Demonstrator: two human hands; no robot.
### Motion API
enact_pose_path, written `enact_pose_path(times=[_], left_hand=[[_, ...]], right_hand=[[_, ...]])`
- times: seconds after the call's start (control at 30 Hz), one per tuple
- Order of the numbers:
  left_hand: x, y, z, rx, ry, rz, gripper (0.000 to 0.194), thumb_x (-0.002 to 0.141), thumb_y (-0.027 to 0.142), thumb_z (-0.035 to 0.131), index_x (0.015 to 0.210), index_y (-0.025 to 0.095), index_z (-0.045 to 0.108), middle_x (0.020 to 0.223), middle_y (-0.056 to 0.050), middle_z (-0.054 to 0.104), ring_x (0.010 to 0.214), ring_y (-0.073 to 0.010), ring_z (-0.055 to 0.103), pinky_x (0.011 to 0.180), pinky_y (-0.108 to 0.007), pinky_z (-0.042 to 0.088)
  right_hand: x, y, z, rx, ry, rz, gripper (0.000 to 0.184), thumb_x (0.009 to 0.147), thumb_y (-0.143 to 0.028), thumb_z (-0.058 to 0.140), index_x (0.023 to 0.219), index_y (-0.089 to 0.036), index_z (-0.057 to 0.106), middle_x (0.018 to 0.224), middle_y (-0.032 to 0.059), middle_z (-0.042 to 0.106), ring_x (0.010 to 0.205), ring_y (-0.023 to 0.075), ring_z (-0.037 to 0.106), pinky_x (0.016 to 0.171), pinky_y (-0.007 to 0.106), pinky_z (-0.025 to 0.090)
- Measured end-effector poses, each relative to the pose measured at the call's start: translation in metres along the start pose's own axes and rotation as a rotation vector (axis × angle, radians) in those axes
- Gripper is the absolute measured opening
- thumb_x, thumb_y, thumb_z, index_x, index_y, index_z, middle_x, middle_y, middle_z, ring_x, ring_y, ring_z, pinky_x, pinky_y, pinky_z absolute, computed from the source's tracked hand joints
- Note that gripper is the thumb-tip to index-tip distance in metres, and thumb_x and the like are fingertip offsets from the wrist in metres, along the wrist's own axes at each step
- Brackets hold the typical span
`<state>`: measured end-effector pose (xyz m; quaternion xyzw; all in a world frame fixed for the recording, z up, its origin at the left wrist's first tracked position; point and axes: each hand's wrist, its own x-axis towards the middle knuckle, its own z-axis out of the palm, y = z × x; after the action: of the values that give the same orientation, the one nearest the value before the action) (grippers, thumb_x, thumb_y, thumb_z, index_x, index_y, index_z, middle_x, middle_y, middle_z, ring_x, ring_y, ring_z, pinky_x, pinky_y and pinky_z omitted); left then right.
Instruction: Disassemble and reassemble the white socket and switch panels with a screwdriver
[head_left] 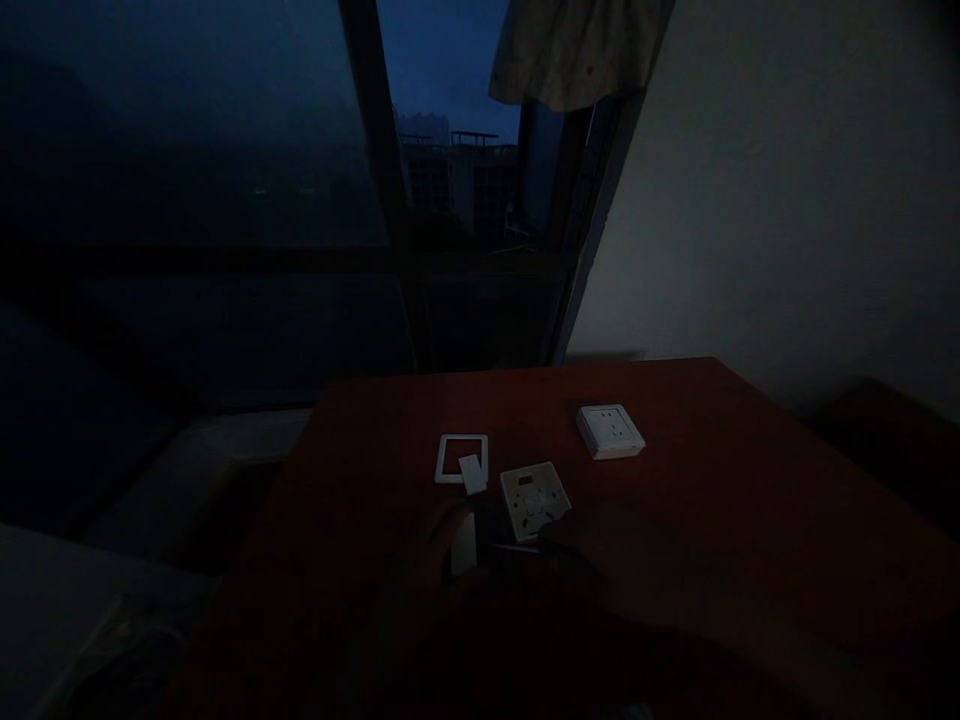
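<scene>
The room is very dark. My left hand point(433, 556) lies on the red table point(750, 500) with its fingers curled around a small white part point(463, 545). My right hand point(600, 560) comes in from the right and pinches a thin tool point(516, 547) whose tip points left toward that part. Just beyond my hands lies a white switch plate point(534, 499), face up. A white square frame point(460, 458) lies to its left, with a small white rocker piece point(473, 474) at its corner. Farther right sits a white wall socket point(610, 431).
Behind the table, a large window point(225, 200) shows dark buildings outside, and a curtain point(570, 50) hangs at the top. A pale wall point(787, 200) stands to the right. A light bench or sill point(202, 460) runs along the table's left side.
</scene>
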<state>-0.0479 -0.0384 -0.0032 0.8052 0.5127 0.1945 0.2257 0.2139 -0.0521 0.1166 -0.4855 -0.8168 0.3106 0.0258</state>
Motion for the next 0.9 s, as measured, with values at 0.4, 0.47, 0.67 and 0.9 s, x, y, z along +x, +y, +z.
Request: enact_pose_path(times=[0.4, 0.47, 0.67, 0.9], left_hand=[[-0.001, -0.001, 0.005, 0.088, 0.046, 0.018, 0.061, 0.079, 0.034, 0.067, 0.135, 0.025, 0.047, 0.142, -0.008, 0.047, 0.127, -0.0291, 0.047, 0.104, -0.044, 0.042], [-0.001, 0.000, 0.004, 0.111, 0.052, 0.025, 0.060, 0.079, 0.033, 0.067, 0.135, 0.024, 0.047, 0.142, -0.008, 0.046, 0.128, -0.0295, 0.046, 0.105, -0.045, 0.042], [0.001, 0.000, 0.002, 0.152, 0.058, 0.052, 0.062, 0.078, 0.034, 0.068, 0.135, 0.025, 0.048, 0.141, -0.007, 0.048, 0.127, -0.0298, 0.048, 0.107, -0.045, 0.039], [0.001, -0.004, 0.003, 0.146, 0.002, 0.030, 0.064, 0.078, 0.034, 0.068, 0.137, 0.025, 0.046, 0.144, -0.008, 0.046, 0.128, -0.0306, 0.045, 0.107, -0.047, 0.038]], right_hand=[[-0.007, 0.019, 0.024, 0.460, 0.058, -0.083, 0.032, 0.088, -0.021, 0.048, 0.112, -0.029, 0.068, 0.107, 0.0009, 0.071, 0.096, 0.0216, 0.064, 0.084, 0.034, 0.047], [-0.007, 0.019, 0.027, 0.480, 0.061, -0.066, 0.030, 0.089, -0.022, 0.047, 0.109, -0.026, 0.069, 0.101, 0.0014, 0.072, 0.090, 0.0207, 0.064, 0.080, 0.033, 0.048], [-0.007, 0.021, 0.036, 0.547, 0.060, -0.067, 0.028, 0.090, -0.025, 0.045, 0.105, -0.024, 0.069, 0.098, 0.0014, 0.070, 0.087, 0.0188, 0.063, 0.078, 0.030, 0.047], [-0.009, 0.031, 0.051, 0.568, 0.073, 0.003, 0.029, 0.092, -0.031, 0.045, 0.107, -0.023, 0.069, 0.099, 0.0035, 0.071, 0.097, 0.0215, 0.062, 0.089, 0.035, 0.046]])
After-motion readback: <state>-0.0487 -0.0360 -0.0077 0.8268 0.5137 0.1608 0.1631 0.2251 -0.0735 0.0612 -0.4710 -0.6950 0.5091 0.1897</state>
